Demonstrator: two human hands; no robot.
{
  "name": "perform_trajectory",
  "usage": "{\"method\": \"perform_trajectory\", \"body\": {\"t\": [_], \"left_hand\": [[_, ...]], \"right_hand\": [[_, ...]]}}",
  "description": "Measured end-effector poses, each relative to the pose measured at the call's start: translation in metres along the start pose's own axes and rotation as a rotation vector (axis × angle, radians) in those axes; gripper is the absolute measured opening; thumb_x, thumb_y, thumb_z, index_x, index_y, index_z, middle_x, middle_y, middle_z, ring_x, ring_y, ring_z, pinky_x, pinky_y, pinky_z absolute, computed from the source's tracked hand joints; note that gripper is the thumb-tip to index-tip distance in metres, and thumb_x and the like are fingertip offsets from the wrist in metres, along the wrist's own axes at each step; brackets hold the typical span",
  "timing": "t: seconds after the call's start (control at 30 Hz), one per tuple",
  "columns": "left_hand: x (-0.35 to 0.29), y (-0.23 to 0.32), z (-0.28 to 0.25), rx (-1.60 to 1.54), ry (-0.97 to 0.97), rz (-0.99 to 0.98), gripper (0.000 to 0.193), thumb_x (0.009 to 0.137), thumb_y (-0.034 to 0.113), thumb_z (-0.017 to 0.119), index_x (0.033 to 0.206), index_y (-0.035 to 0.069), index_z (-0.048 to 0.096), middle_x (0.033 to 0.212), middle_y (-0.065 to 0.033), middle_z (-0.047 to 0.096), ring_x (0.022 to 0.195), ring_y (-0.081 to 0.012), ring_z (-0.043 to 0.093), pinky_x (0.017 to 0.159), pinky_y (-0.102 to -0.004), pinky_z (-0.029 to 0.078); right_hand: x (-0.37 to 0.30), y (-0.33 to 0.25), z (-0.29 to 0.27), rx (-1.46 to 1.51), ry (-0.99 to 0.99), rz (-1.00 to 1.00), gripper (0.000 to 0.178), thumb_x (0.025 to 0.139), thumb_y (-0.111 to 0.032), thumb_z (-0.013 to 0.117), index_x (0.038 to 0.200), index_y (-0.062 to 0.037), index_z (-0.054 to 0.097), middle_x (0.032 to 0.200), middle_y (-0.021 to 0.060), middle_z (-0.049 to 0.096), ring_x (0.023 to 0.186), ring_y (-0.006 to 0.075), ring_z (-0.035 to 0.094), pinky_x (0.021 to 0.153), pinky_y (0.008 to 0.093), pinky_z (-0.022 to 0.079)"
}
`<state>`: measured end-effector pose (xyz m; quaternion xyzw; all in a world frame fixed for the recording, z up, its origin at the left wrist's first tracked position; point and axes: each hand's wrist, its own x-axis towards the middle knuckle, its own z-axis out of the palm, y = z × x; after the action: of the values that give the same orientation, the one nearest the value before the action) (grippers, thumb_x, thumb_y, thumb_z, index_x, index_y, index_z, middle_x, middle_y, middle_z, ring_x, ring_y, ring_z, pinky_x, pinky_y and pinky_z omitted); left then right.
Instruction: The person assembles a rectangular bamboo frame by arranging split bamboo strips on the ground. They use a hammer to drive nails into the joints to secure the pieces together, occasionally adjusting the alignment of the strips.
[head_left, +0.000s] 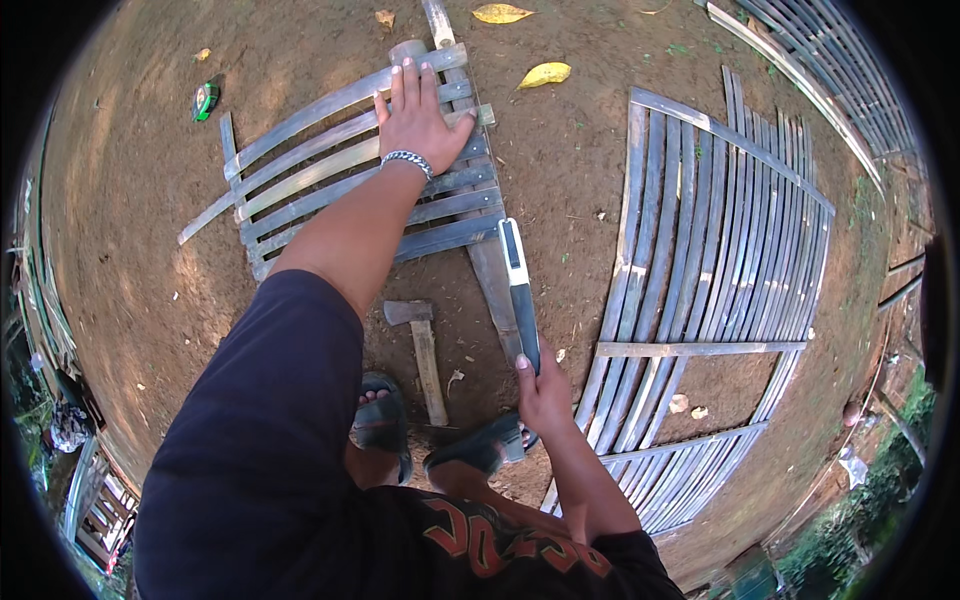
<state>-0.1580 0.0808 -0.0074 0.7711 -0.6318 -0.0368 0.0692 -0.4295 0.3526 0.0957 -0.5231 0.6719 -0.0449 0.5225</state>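
Note:
My left hand lies flat with fingers spread on a small panel of bamboo slats, near its right end; a chain bracelet circles that wrist. In my right hand is a long, narrow tool, dark along its body with a white-and-black far end. I cannot tell its exact kind. The fingers wrap its near end, thumb on top, and its far end reaches the panel's lower right corner. Beneath the tool, a flat bamboo strip runs along the panel's right edge.
A hatchet with a wooden handle lies on the soil before my sandalled feet. To the right is a larger bamboo slat frame. A green-and-black tape measure rests far left; yellow leaves lie at the far side.

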Motion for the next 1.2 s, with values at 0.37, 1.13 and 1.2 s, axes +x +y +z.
{"method": "perform_trajectory", "body": {"t": [0.37,1.13,1.2], "left_hand": [[0.0,-0.002,0.0,-0.019,0.007,-0.005,0.094,0.091,0.062,0.05,0.16,0.005,0.023,0.169,-0.0169,0.015,0.157,-0.0301,0.01,0.125,-0.0535,0.01],[-0.001,-0.001,-0.006,-0.021,-0.011,-0.019,0.091,0.093,0.062,0.048,0.16,0.005,0.022,0.169,-0.0167,0.014,0.157,-0.0298,0.009,0.125,-0.0532,0.011],[-0.002,-0.001,-0.007,-0.011,-0.015,-0.022,0.091,0.094,0.062,0.048,0.16,0.005,0.021,0.169,-0.0166,0.014,0.157,-0.0298,0.009,0.125,-0.0534,0.011]], "right_hand": [[0.001,0.013,-0.001,0.034,0.038,-0.073,0.049,0.107,-0.035,0.042,0.145,-0.0041,0.047,0.099,0.0281,0.068,0.09,0.0466,0.068,0.079,0.0506,0.052],[-0.029,0.009,-0.012,0.004,0.062,-0.047,0.047,0.106,-0.028,0.045,0.143,0.0013,0.049,0.089,0.0244,0.066,0.081,0.0425,0.068,0.074,0.0467,0.053],[-0.034,0.002,-0.017,-0.011,0.046,-0.029,0.046,0.106,-0.027,0.045,0.142,0.0012,0.049,0.09,0.0245,0.067,0.082,0.0421,0.069,0.074,0.0459,0.053]]}}
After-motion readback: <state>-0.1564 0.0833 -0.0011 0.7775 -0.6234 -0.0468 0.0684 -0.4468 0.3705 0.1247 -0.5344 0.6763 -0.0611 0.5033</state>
